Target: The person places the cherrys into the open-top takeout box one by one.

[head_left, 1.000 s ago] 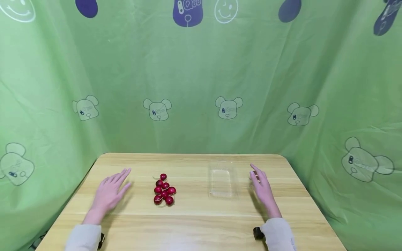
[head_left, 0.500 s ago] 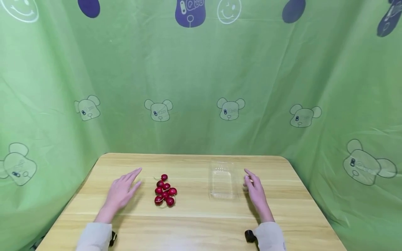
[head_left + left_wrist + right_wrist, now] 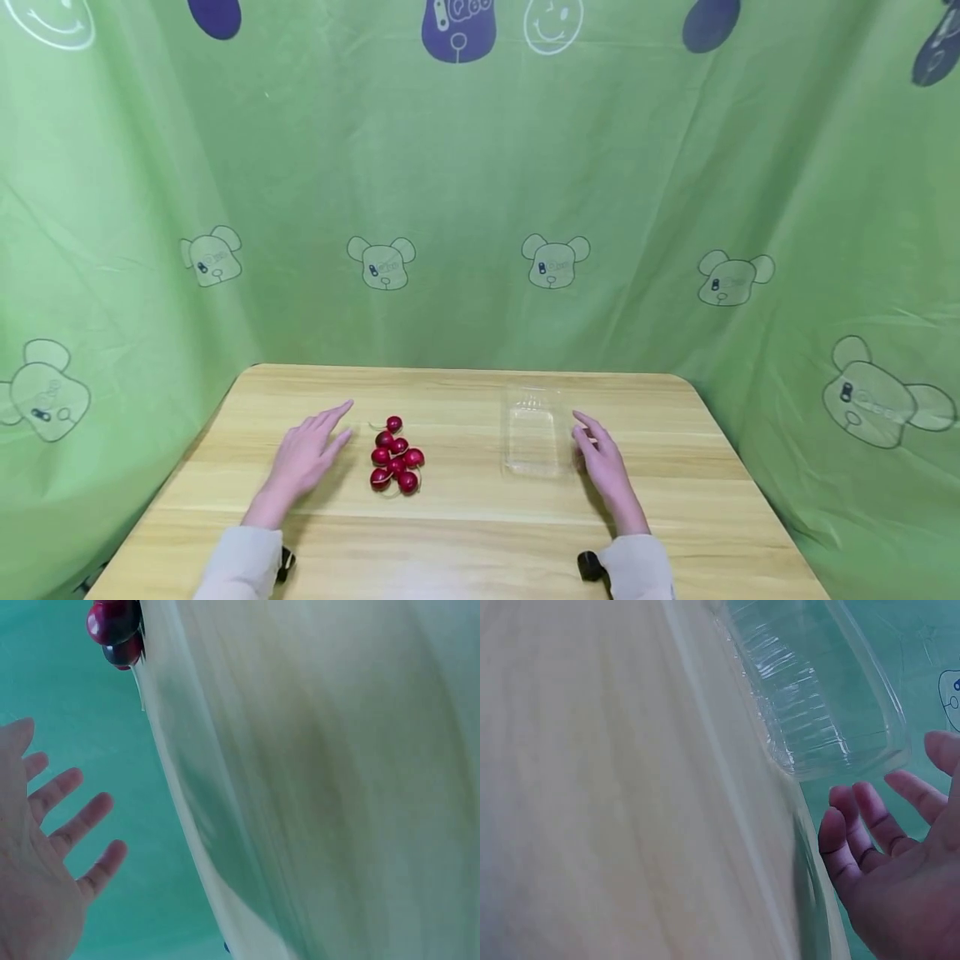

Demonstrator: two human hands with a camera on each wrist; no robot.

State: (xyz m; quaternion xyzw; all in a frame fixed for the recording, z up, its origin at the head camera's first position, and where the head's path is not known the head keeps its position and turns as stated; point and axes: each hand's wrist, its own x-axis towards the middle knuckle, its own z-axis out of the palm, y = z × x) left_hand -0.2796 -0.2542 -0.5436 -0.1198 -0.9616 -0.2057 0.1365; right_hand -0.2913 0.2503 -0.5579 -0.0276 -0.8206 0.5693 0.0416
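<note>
Several dark red cherries (image 3: 396, 466) with stems lie in a loose cluster left of the table's middle. My left hand (image 3: 303, 454) hovers to their left, fingers spread and holding nothing; its palm and the cherries (image 3: 114, 622) also show in the left wrist view. A clear plastic box (image 3: 532, 442) stands right of the middle, with nothing visible in it. Just right of the box is my right hand (image 3: 603, 462), holding nothing. In the right wrist view its relaxed fingers (image 3: 880, 817) come close to the wall of the clear box (image 3: 817, 697).
Both things rest on a light wooden table (image 3: 450, 546) with rounded far corners. A green curtain (image 3: 465, 167) printed with bear heads hangs behind it and on both sides. A black wrist device (image 3: 590, 567) sits at the right sleeve.
My left hand has moved right, toward the cherries. My right hand has come left, closer to the clear box. The cherries and the box stay where they were.
</note>
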